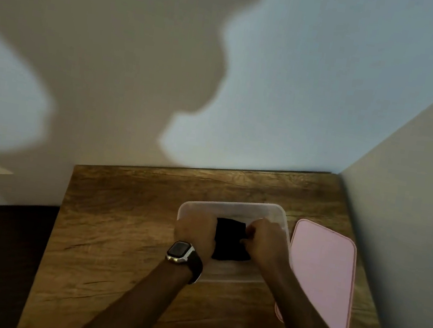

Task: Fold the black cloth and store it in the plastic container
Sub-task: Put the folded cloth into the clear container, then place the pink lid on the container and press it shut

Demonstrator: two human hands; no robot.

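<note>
Both hands are curled onto the black cloth (pixel 229 242), one at each side of it: the left hand (pixel 194 233) covers its left edge with the fingers bent under and out of sight, and the right hand (pixel 265 240) pinches at its right edge, thumb and fingertips drawn together on the fabric. Both therefore grasp the cloth, though how firmly cannot be told. The cloth shows as a small, compact dark rectangle, so the folding looks finished, and it sits inside the walls of the clear plastic container (pixel 234 205), low between the hands; whether it rests on the bottom or is held just above it cannot be made out. A watch (pixel 179 251) sits on the left wrist. The container stands on a wooden table (pixel 118 219), and a pink lid (pixel 322 276) lies flat just beside it to the right, off the box. By my reading the task is nearly done: what remains is to let go and withdraw the hands, and perhaps fit the lid.
</note>
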